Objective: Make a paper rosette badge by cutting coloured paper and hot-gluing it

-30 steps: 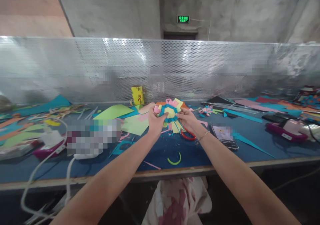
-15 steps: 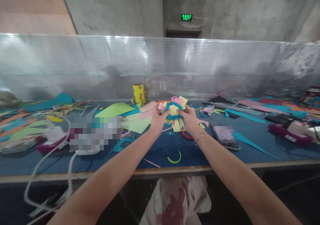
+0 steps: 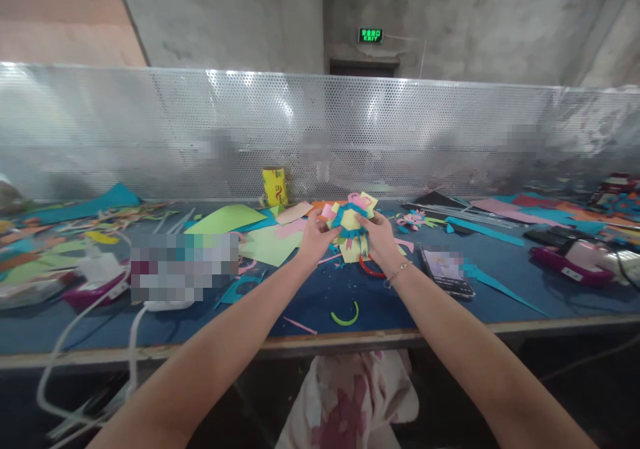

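Note:
Between my two hands is a paper flower (image 3: pixel 351 218) with a yellow centre, a blue ruffled ring, and pink and yellow paper pieces around its edge. My left hand (image 3: pixel 317 239) grips its left side, fingers closed. On the right side, my right hand (image 3: pixel 378 237) pinches it near the thumb. The flower is held above the table, its face tilted toward me. Just below it, partly behind my right hand, lie red-handled scissors (image 3: pixel 371 268). A light green sheet (image 3: pixel 270 246) rests to the left of my left hand.
A curved green paper strip (image 3: pixel 345 317) lies near the table's front edge. To the right is a phone (image 3: pixel 444 270); at left, a purple power strip (image 3: pixel 95 294) with white cables. A yellow packet (image 3: pixel 274 186) stands by the perforated metal screen (image 3: pixel 350 129). Coloured paper scraps spread on both sides.
The view has shifted slightly, so most things sit a little further left. The paper flower has tilted a little in my hands; both hands keep hold of it.

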`<state>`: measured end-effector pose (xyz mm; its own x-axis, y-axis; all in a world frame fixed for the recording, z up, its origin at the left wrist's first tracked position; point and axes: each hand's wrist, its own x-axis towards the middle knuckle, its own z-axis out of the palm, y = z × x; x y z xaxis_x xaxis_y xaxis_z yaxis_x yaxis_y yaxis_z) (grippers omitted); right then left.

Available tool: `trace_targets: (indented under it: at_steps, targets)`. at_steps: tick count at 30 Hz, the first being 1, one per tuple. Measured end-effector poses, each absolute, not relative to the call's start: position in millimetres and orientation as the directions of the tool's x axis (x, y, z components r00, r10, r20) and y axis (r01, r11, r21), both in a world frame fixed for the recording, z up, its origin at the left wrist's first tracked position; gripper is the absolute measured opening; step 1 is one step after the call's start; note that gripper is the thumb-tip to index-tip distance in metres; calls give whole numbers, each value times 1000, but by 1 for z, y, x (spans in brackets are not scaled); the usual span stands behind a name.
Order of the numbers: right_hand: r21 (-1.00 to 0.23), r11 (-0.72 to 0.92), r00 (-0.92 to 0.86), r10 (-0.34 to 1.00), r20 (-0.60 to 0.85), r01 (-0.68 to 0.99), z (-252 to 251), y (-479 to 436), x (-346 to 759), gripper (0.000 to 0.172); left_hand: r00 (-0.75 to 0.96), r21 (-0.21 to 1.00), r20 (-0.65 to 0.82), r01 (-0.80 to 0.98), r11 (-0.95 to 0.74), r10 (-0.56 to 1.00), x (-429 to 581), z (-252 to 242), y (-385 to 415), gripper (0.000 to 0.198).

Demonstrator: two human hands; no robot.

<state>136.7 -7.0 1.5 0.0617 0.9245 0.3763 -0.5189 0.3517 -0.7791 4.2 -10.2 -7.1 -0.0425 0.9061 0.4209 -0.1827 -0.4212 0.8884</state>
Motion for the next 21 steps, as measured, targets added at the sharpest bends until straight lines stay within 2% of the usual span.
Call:
trace_targets:
  at_steps: [9, 14, 21]
  targets:
    - [-787, 387, 91, 914, 394, -481, 0, -5, 138, 26, 46, 888, 418, -234, -397, 907, 8, -3, -17, 53]
    - [-803, 414, 87, 904, 419, -429, -2, -3, 138, 28, -14, 892, 412, -195, -407, 911, 7, -2, -18, 49]
    - [-838, 322, -78, 916, 393, -440, 3, -5, 144, 34, -56, 903, 385, -185, -388, 921, 4, 2, -19, 49]
